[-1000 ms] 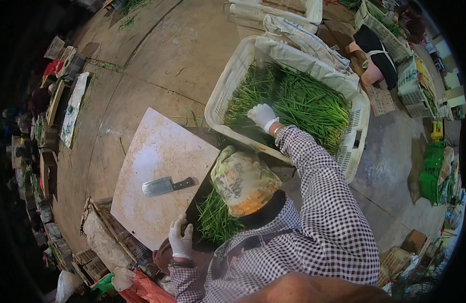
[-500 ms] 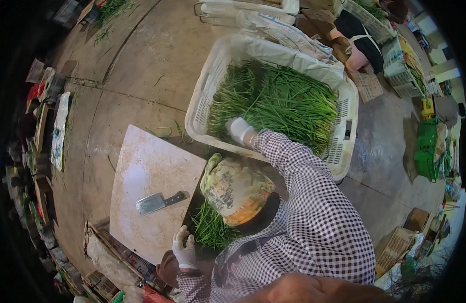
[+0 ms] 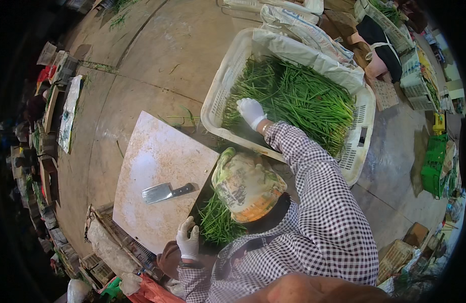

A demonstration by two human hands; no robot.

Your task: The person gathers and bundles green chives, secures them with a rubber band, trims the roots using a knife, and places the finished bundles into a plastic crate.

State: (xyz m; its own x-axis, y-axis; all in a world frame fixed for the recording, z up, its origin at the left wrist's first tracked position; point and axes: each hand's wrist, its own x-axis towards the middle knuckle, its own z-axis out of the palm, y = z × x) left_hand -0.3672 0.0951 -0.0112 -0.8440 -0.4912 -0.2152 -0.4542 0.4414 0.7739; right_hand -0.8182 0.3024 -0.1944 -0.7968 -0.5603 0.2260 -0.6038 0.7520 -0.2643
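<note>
My right hand [image 3: 251, 112], in a white glove, is over the left part of a large white plastic basket [image 3: 219, 91]. Its fingers are curled together against long green stalks [image 3: 303, 96]; what they grip, if anything, is hidden. Near my body, my left hand [image 3: 188, 240], gloved too, is held up by the lower right edge of a pale cutting board [image 3: 137, 151]. Its fingers are slightly bent and apart, with nothing seen in them. A cleaver [image 3: 167, 192] with a dark handle lies on the board. Cut greens [image 3: 220, 219] sit between the board and my lap.
A rounded, printed plastic covering [image 3: 248, 184] lies over my lap beside the greens. White sacks [image 3: 303, 33] lie behind the basket. A green crate [image 3: 435, 164] stands on the floor at right. Crates and boxes line the left side.
The whole view has shifted, so basket and board appear farther right. My right hand has risen somewhat out of the stalks and shows more clearly. My left hand stays by the board.
</note>
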